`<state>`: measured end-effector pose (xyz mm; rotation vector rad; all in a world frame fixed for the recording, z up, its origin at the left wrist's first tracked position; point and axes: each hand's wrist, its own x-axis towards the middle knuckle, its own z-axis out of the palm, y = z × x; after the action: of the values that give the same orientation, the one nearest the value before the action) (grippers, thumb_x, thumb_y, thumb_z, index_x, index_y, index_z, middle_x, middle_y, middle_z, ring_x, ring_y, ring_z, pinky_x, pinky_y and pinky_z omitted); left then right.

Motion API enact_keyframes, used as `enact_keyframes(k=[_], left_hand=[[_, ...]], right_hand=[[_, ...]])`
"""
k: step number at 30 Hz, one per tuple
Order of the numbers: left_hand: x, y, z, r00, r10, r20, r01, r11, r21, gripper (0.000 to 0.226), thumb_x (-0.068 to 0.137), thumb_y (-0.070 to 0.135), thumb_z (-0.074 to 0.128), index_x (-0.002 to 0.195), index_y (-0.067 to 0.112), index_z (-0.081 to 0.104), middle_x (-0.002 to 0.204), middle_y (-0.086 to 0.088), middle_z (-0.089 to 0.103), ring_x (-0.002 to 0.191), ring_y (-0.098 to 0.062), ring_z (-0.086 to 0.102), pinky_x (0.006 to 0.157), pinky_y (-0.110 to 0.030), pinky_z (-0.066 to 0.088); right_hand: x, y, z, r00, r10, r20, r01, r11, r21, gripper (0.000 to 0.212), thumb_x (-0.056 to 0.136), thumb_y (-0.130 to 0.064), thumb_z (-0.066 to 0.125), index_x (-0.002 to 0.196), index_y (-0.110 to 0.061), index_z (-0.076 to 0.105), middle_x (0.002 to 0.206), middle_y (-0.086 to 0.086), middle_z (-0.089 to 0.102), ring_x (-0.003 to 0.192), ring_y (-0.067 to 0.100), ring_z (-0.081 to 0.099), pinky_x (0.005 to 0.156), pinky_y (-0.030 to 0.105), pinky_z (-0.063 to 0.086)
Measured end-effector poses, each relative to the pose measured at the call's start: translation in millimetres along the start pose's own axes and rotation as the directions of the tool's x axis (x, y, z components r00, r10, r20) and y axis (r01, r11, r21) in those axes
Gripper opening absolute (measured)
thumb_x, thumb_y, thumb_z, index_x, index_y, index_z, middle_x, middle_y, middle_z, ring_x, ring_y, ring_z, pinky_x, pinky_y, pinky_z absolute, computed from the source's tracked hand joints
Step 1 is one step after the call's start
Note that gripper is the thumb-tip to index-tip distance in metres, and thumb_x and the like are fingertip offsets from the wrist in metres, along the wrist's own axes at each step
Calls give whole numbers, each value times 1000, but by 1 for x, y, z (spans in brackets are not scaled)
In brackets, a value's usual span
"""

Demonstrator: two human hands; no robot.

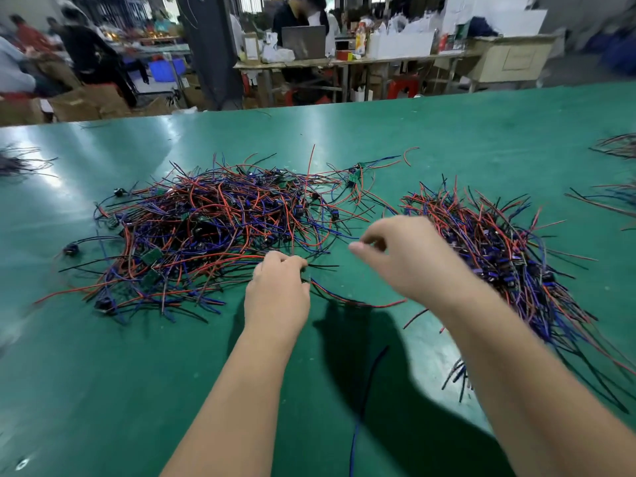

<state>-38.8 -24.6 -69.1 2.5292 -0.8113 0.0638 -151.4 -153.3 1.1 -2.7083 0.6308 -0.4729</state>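
Note:
A big tangled pile of red, blue and black wires with small green boards and black parts [213,228] lies on the green table [103,373], left of centre. A second, neater pile of the same wired parts [499,249] lies to the right. My left hand [277,290] sits at the near edge of the tangled pile, its fingers curled round a wired part whose red and black wires [344,297] trail to the right. My right hand [406,256] hovers between the piles with fingers loosely curled, and nothing shows in it.
A loose blue wire [364,401] lies on the table between my forearms. Smaller wire bundles lie at the far left [20,163] and far right [616,146] edges. Beyond the table stand cluttered workbenches [344,60], cardboard boxes and several people.

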Motion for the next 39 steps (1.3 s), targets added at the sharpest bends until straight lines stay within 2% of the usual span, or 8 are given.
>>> enact_keyframes(k=[7,11,13,17,20,27,34,39], left_hand=[[0,4,-7,940,86,-331,-124,987,-98,30,80,27,74,109,21,66,116,-3,53,107,-24,48,91,-33,39],[-9,21,-21,879,-4,-477,-244,855,-458,19,83,34,71,96,20,70,84,11,68,75,-3,62,73,-11,45],[-11,30,-25,880,-199,-432,-219,636,-740,15,85,33,70,83,19,70,68,7,70,60,-4,65,63,-16,52],[-7,39,-34,956,-282,84,55,-109,-993,18,89,24,64,75,14,62,65,-3,70,50,-10,65,46,-20,52],[-8,41,-35,950,-206,235,164,-313,-936,14,90,23,61,83,11,60,69,-3,72,54,-7,67,47,-17,53],[-10,43,-30,914,-168,370,288,-372,-882,45,93,24,56,130,0,52,81,3,74,63,-4,68,50,-15,51],[-9,43,-27,890,-74,449,425,-218,-879,33,67,45,64,83,16,69,70,12,71,58,3,63,49,-11,47],[-15,45,-20,893,24,449,449,11,-894,34,69,46,62,89,17,62,73,9,72,44,1,52,41,-11,40]], right_hand=[[-17,3,38,956,-91,-277,163,955,249,33,90,-25,62,64,-5,61,54,4,52,55,24,47,58,36,38],[-19,1,36,957,-105,-271,213,887,409,51,92,-37,53,59,1,59,50,15,55,48,30,55,51,41,45],[-21,-2,39,951,-122,-284,245,859,450,52,91,-40,48,63,2,61,54,16,58,51,30,57,53,43,45],[-21,-5,41,922,-67,-381,265,826,497,29,91,-27,58,69,-10,67,56,2,61,54,13,53,57,34,44],[-20,-4,39,873,44,-487,251,814,523,27,86,-22,65,61,-12,62,51,-7,53,49,6,46,51,19,37],[-38,-7,24,668,-205,-715,589,734,338,33,85,-18,50,59,-1,61,51,4,52,46,16,45,48,23,37],[-27,-13,45,910,-49,-413,272,820,503,49,94,-35,45,57,-4,54,48,6,48,52,22,52,53,39,43],[-18,2,42,944,102,-314,156,701,696,36,89,-41,57,76,-11,71,65,2,67,57,9,54,60,37,49]])
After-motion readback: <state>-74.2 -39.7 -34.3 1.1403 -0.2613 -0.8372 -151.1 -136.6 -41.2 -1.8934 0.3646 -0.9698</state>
